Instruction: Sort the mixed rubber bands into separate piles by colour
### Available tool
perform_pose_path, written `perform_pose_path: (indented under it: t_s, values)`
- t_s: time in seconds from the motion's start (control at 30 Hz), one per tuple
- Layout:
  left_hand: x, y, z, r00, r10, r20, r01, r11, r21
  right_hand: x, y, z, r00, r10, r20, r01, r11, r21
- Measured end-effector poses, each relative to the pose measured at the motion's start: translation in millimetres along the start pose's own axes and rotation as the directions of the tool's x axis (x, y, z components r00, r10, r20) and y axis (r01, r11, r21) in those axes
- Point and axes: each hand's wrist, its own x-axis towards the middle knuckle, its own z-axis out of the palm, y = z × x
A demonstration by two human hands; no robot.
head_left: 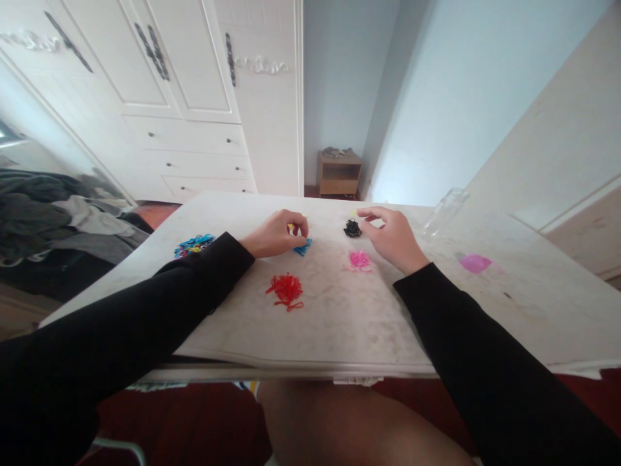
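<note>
My left hand (280, 233) is closed, its fingers curled down at a small pile of blue rubber bands (303, 247). A bit of yellow shows between its fingers; what the fingertips hold is hidden. Across from it, my right hand (392, 237) pinches a small yellow rubber band (354, 213) at its fingertips, just above a pile of black rubber bands (352, 228). Pink rubber bands (359, 260) lie nearer to me, below that hand. A larger heap of red rubber bands (286, 289) sits closer to the front edge. Beside my left forearm is a mixed-colour pile (194, 246), partly covered by the sleeve.
All of this lies on a white, marbled table (310, 336). At the back right a clear glass jar (446, 210) stands tilted in view, with a pink-purple patch (475, 262) nearer. Beyond are a white wardrobe (194, 149), a small wooden cabinet (339, 175) and dark clothes (39, 213).
</note>
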Motion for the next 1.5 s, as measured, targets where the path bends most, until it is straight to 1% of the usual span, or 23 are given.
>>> perform_pose_path:
  t_s: [0.2,0.33,0.43,0.5,0.57,0.63,0.73,0.8,0.9,0.97,1.03,1.13,1.2,1.27,1.37,1.5]
  values:
    - [0.0,3.4,-1.4,1.000,-0.026,0.010,0.026,1.000,-0.012,1.5,7.5,-0.4,0.998,0.059,0.009,-0.059,0.998,-0.016]
    - [0.8,1.7,-2.3,0.999,-0.042,-0.011,0.041,0.998,-0.044,1.7,7.0,-0.3,0.998,0.059,0.016,-0.059,0.998,-0.008]
    - [1.4,-0.8,-2.3,0.998,-0.051,-0.032,0.048,0.995,-0.092,0.7,3.4,-0.1,0.998,0.046,0.047,-0.047,0.999,0.009]
    - [1.2,-1.7,-2.0,0.998,-0.034,-0.053,0.028,0.994,-0.107,-1.0,-0.4,0.3,0.996,0.014,0.087,-0.017,0.999,0.030]
    - [0.3,-1.4,-1.7,0.998,0.004,-0.070,-0.013,0.991,-0.130,-3.5,-4.7,0.8,0.988,-0.050,0.148,0.040,0.997,0.067]
    - [-1.1,0.1,-1.5,0.997,0.055,-0.061,-0.064,0.983,-0.174,-6.3,-8.7,1.3,0.967,-0.132,0.217,0.109,0.987,0.115]
    - [-3.1,3.1,-1.7,0.990,0.144,-0.007,-0.142,0.966,-0.216,-9.6,-12.6,1.5,0.926,-0.231,0.298,0.184,0.967,0.177]
    - [-4.0,4.7,-2.0,0.982,0.186,0.032,-0.175,0.962,-0.209,-10.8,-13.8,1.1,0.908,-0.259,0.329,0.201,0.959,0.201]
    - [-4.9,6.9,-2.1,0.978,0.198,0.065,-0.181,0.962,-0.203,-11.6,-14.8,0.0,0.896,-0.266,0.356,0.202,0.957,0.209]
    - [-5.1,7.9,-1.7,0.980,0.191,0.063,-0.174,0.963,-0.207,-11.8,-15.4,-0.4,0.892,-0.267,0.364,0.201,0.957,0.210]
    - [-4.3,7.5,-0.8,0.984,0.177,0.029,-0.168,0.964,-0.209,-11.7,-15.8,-0.4,0.890,-0.274,0.365,0.207,0.955,0.212]
    - [-1.1,1.9,0.3,0.990,0.098,-0.105,-0.115,0.979,-0.170,-11.1,-15.9,0.1,0.897,-0.274,0.348,0.216,0.956,0.196]
    - [2.0,-4.6,0.1,0.975,-0.009,-0.220,-0.017,0.993,-0.115,-10.5,-15.5,0.4,0.907,-0.260,0.331,0.213,0.962,0.174]
    - [4.7,-11.4,-1.1,0.945,-0.120,-0.304,0.107,0.992,-0.059,-9.8,-15.0,0.5,0.911,-0.254,0.323,0.212,0.964,0.160]
    - [6.6,-18.0,-3.7,0.910,-0.221,-0.350,0.239,0.971,0.009,-9.0,-14.4,0.4,0.904,-0.272,0.330,0.231,0.960,0.158]
    - [6.5,-19.3,-5.7,0.888,-0.283,-0.363,0.316,0.948,0.034,-8.6,-14.4,0.3,0.898,-0.285,0.336,0.249,0.957,0.149]
